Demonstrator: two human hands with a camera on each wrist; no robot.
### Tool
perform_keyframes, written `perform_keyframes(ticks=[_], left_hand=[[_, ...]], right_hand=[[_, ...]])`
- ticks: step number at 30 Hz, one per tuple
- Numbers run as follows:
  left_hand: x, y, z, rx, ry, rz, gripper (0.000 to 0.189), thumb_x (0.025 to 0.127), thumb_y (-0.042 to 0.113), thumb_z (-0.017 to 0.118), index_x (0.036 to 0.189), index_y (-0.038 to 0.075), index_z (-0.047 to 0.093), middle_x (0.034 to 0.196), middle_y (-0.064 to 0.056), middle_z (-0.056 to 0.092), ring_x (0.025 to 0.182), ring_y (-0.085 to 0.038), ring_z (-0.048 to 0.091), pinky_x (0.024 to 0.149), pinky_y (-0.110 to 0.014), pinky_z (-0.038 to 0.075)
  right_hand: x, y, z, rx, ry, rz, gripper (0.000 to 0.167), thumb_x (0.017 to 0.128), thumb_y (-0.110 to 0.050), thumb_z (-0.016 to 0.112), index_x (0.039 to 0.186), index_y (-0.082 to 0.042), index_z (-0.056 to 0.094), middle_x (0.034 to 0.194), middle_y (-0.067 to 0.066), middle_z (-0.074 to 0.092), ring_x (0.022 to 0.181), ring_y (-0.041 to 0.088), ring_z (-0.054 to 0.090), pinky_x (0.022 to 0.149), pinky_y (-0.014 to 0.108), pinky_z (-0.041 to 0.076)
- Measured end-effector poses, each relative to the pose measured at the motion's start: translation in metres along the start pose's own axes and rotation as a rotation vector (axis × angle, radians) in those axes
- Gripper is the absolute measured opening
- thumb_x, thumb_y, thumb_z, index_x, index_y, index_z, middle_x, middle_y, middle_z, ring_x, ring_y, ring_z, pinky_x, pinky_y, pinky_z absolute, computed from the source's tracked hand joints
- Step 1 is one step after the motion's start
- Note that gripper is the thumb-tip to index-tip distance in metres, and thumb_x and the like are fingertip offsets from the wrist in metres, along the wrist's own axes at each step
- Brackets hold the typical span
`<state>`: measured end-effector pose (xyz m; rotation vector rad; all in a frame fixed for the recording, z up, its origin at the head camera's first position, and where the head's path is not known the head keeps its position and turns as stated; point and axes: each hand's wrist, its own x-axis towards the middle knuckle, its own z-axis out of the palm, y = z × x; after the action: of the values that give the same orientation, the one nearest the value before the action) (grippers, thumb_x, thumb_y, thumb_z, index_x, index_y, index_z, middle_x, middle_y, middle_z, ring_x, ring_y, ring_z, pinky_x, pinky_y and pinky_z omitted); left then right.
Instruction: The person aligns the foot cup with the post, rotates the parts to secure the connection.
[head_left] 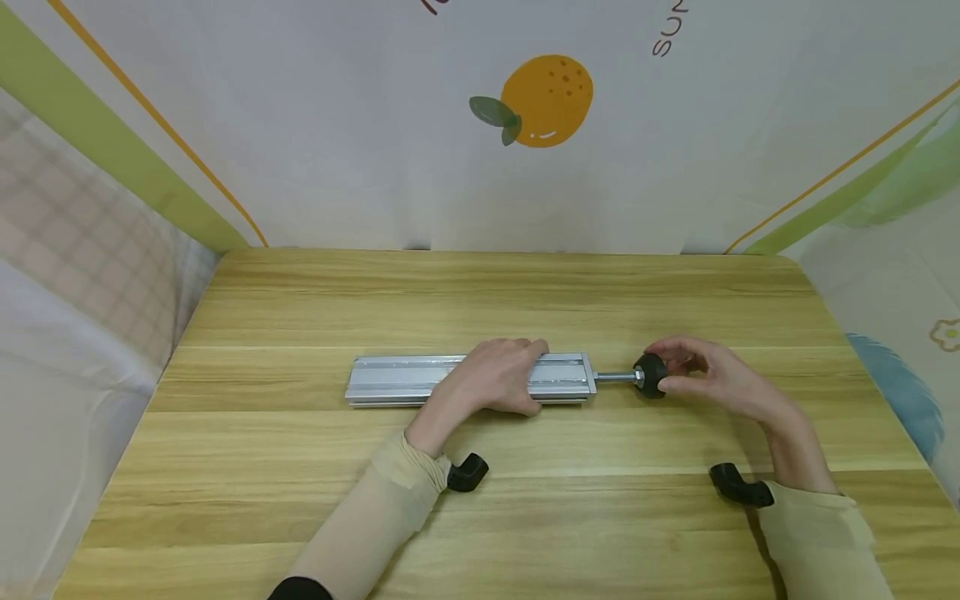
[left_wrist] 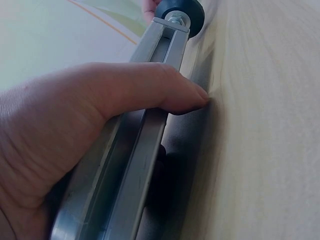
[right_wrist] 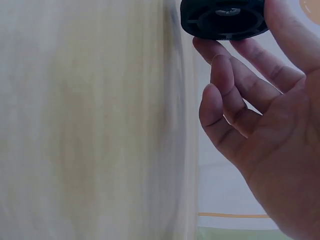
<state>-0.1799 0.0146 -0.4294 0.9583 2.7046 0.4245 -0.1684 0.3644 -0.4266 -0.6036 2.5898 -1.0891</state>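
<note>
A silver aluminium profile [head_left: 390, 380] lies lengthwise across the table. From its right end a threaded rod [head_left: 617, 377] runs to a round black levelling foot [head_left: 649, 375] with a nut at its neck. My left hand [head_left: 491, 375] grips the profile from above, right of its middle; in the left wrist view the thumb [left_wrist: 185, 97] hooks over one side. At the rod's end my right hand [head_left: 708, 379] holds the foot by its rim between thumb and fingers. The right wrist view shows the hollow underside of the foot [right_wrist: 225, 22]. Several right fingers are loosely bent below it.
The wooden table [head_left: 480, 300] has a back edge against a white cloth [head_left: 337, 150] printed with an orange fruit. Cloth also hangs at both sides. A black wrist mount [head_left: 468, 472] sticks out at the left cuff, another mount [head_left: 741, 486] at the right cuff.
</note>
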Motion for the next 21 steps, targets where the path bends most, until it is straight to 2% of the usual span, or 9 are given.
perform_keyframes(ticks=[9, 16, 21], left_hand=[[-0.0001, 0.0003, -0.0006, -0.002, -0.004, -0.005, 0.07, 0.076, 0.036, 0.083, 0.136, 0.012, 0.055, 0.108, 0.001, 0.07, 0.087, -0.013, 0.061, 0.084, -0.036, 0.057], [-0.0005, 0.0007, -0.0007, 0.005, 0.002, -0.001, 0.069, 0.076, 0.036, 0.083, 0.134, 0.012, 0.056, 0.107, 0.001, 0.069, 0.086, -0.013, 0.061, 0.081, -0.035, 0.057], [-0.0008, 0.0009, -0.001, 0.003, 0.002, -0.001, 0.068, 0.076, 0.036, 0.083, 0.134, 0.012, 0.056, 0.105, 0.002, 0.069, 0.084, -0.013, 0.06, 0.079, -0.034, 0.056]], right_hand=[[0.0015, 0.0009, -0.0017, -0.029, -0.064, 0.02, 0.038, 0.104, -0.017, 0.058, 0.14, -0.004, 0.059, 0.125, 0.013, 0.068, 0.099, 0.0, 0.06, 0.081, 0.022, 0.052], [0.0011, -0.0009, -0.0027, -0.023, -0.087, 0.051, 0.04, 0.106, -0.02, 0.055, 0.143, -0.003, 0.057, 0.132, 0.017, 0.066, 0.096, 0.003, 0.059, 0.079, 0.023, 0.052], [0.0014, -0.0021, -0.0033, -0.044, -0.089, 0.073, 0.041, 0.107, -0.023, 0.054, 0.143, -0.005, 0.058, 0.136, 0.018, 0.066, 0.102, 0.0, 0.06, 0.082, 0.023, 0.052]])
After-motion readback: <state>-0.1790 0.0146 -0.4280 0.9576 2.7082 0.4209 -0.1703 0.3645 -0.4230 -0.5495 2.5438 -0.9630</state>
